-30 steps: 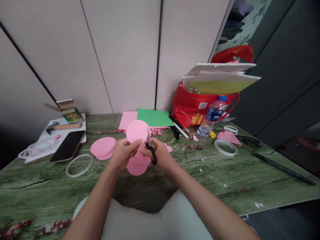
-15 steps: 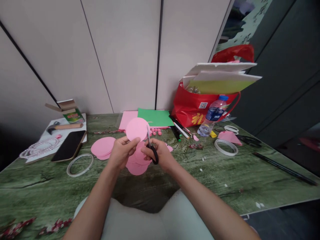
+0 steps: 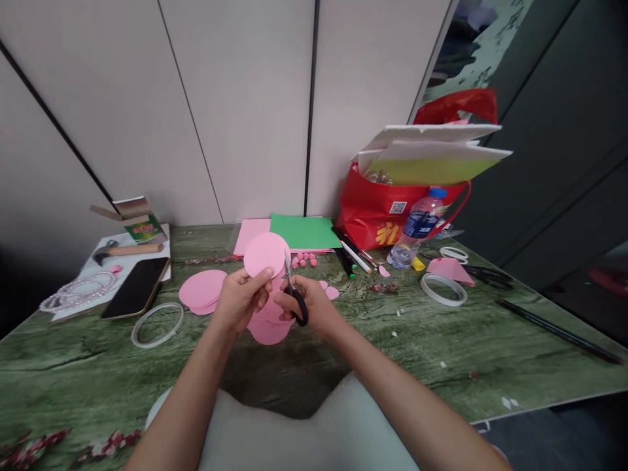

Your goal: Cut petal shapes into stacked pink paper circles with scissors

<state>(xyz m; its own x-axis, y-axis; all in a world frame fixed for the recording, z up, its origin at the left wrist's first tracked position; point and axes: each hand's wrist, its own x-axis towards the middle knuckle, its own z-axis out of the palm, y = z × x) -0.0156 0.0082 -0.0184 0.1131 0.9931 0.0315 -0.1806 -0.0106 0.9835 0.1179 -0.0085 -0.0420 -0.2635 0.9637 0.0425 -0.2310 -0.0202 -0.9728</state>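
Observation:
My left hand [image 3: 244, 297] pinches the lower edge of a round pink paper disc [image 3: 265, 254], held up above the table. In my right hand [image 3: 310, 302] is a pair of scissors [image 3: 298, 305] with black handles, my fingers closed around them. The scissor blades point up along the right edge of the disc; whether they are parted is too small to tell. Beneath my hands lie several more pink paper circles [image 3: 269, 332], partly covered. Another stack of pink circles [image 3: 202, 291] rests left of my left hand.
Green and pink paper sheets [image 3: 304, 233] lie at the back beside markers [image 3: 356, 256]. A red bag [image 3: 363, 209] and a water bottle [image 3: 416, 229] stand back right. Tape rolls [image 3: 444, 290] flank both sides. Leftward are a phone [image 3: 137, 288] and a hammer [image 3: 135, 250].
The pink disc and both hands have shifted slightly left. The scissors have moved left with my right hand and stay at the disc's right edge.

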